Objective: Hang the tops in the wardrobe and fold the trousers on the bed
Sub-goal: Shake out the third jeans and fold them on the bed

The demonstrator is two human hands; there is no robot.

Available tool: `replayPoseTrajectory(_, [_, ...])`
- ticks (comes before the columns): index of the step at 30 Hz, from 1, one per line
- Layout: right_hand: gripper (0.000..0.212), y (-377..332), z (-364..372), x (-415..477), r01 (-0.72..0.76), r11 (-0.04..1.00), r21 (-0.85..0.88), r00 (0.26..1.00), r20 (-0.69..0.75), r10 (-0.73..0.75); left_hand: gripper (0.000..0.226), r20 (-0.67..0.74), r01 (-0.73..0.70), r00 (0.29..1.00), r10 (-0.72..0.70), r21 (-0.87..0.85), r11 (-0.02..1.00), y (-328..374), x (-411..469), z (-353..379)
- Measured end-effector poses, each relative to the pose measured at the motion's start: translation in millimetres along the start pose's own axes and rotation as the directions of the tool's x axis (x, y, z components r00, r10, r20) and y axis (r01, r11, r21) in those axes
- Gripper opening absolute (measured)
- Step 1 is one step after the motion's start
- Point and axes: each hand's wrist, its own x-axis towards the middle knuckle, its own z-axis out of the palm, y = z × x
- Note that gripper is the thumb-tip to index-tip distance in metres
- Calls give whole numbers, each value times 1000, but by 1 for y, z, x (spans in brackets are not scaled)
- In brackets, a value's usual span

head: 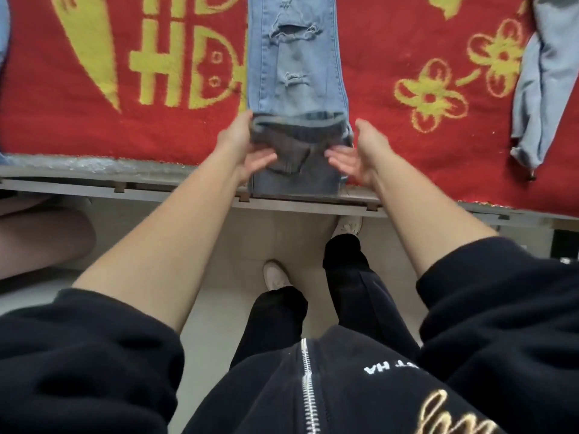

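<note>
My left hand [247,148] and right hand [360,151] flank the jeans [297,64] fold on the red blanket [407,42]. Fingers are straight, apparently pressing rather than gripping; the view is blurred.

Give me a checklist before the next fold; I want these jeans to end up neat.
1. Ripped jeans lie flat on the red blanket: ok.
2. Left hand and right hand flank the folded end: ok.
3. Folded end fully on the blanket: not ok, it overhangs the bed frame.
4. Second pair of jeans lies apart, at the right: ok.
5. Grip firm: cannot tell.
</note>
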Motion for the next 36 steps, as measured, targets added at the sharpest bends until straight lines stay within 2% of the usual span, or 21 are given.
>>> replayPoseTrajectory(2, [43,-26,8,19,18,999,-31,1000,8,-18,56,-24,-107,994,110,90,990,15,10,12])
replayPoseTrajectory(4, [50,-35,10,40,87,961,-262,996,2,-90,65,-22,-214,971,238,367,905,10,21,18])
replayPoseTrajectory(5, [51,-33,9,48,151,878,-455,987,16,-161,67,22,-266,952,304,545,795,3,28,17])
replayPoseTrajectory(6, [52,-28,6,53,233,709,-666,964,64,-257,67,100,-314,928,360,729,608,-5,32,15])
replayPoseTrajectory(7, [52,-20,2,58,310,473,-824,928,155,-339,68,194,-338,908,372,863,375,-16,36,11])
replayPoseTrajectory(8, [52,-10,-1,60,379,237,-895,882,271,-386,71,278,-346,894,351,926,149,-28,39,8])
replayPoseTrajectory(9, [53,2,-4,60,435,58,-898,840,382,-385,74,335,-343,891,306,939,-29,-40,42,4])
replayPoseTrajectory(10, [57,15,-6,61,482,-74,-873,801,473,-367,77,353,-325,902,248,934,-149,-52,45,1])
replayPoseTrajectory(12, [72,39,-10,67,503,-298,-811,751,581,-313,91,344,-282,922,177,911,-302,-73,51,-5])
replayPoseTrajectory(14, [95,58,-12,76,423,-462,-779,769,579,-271,105,350,-250,912,214,888,-387,-88,59,-8])
replayPoseTrajectory(15, [102,65,-12,83,375,-512,-773,778,563,-280,108,356,-232,897,264,885,-404,-93,65,-7])
replayPoseTrajectory(18, [99,76,-9,96,297,-552,-779,767,539,-348,102,386,-202,827,408,882,-426,-102,81,-6])
replayPoseTrajectory(20, [92,78,-6,99,313,-529,-789,762,541,-357,95,436,-258,775,459,880,-399,-105,89,-9])
replayPoseTrajectory(23, [80,76,-4,90,341,-409,-847,797,491,-352,80,475,-366,736,483,879,-307,-101,80,-12])
replayPoseTrajectory(25, [64,69,-7,81,382,-308,-871,790,481,-380,67,451,-392,751,482,892,-225,-94,61,-11])
replayPoseTrajectory(27, [49,62,-14,65,428,-244,-870,782,492,-382,52,409,-377,796,446,912,-164,-87,38,-11])
replayPoseTrajectory(30, [46,61,-25,32,438,-242,-866,818,495,-293,41,312,-307,893,324,949,-67,-86,5,-18])
replayPoseTrajectory(32, [43,67,-32,7,456,-251,-854,832,509,-220,37,322,-312,918,232,947,-81,-90,-14,-25])
replayPoseTrajectory(34, [39,71,-39,-16,479,-234,-846,850,513,-116,32,383,-368,916,121,921,-130,-96,-34,-33])
replayPoseTrajectory(36, [37,67,-46,-34,495,-190,-848,863,505,-5,26,420,-418,907,-7,900,-121,-95,-49,-40])
